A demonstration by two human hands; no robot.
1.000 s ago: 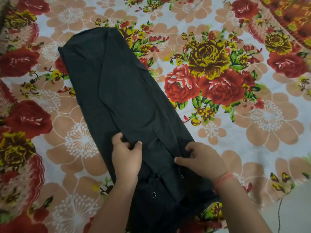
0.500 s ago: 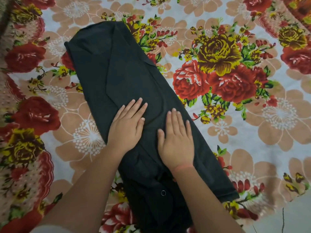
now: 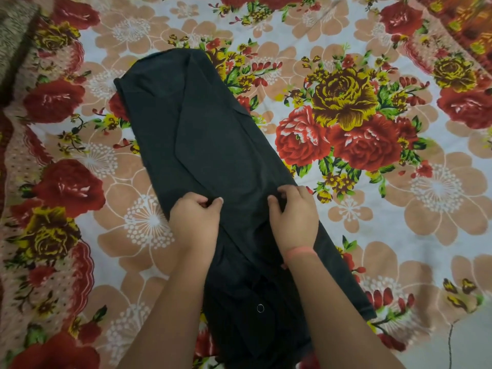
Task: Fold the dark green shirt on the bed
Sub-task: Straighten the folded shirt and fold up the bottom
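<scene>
The dark green shirt (image 3: pixel 207 145) lies on the bed as a long narrow strip, its sides folded inward, running from the upper left toward me. A small metal snap shows near its close end. My left hand (image 3: pixel 195 222) pinches the cloth at the strip's left edge, about the middle of its length. My right hand (image 3: pixel 294 217), with a pink band at the wrist, grips the right edge at the same height. Both forearms lie over the shirt's near part and hide some of it.
The floral bedsheet (image 3: pixel 399 209) with red and yellow roses spreads around the shirt. A dark knitted cloth (image 3: pixel 13 35) sits at the top left corner. An orange patterned fabric (image 3: pixel 468 20) lies at the top right. The bed's edge and grey floor (image 3: pixel 471 342) show at the bottom right.
Half a second ago both palms lay flat on the shirt with fingers spread. Now the hands have moved apart to the strip's edges and closed on the cloth.
</scene>
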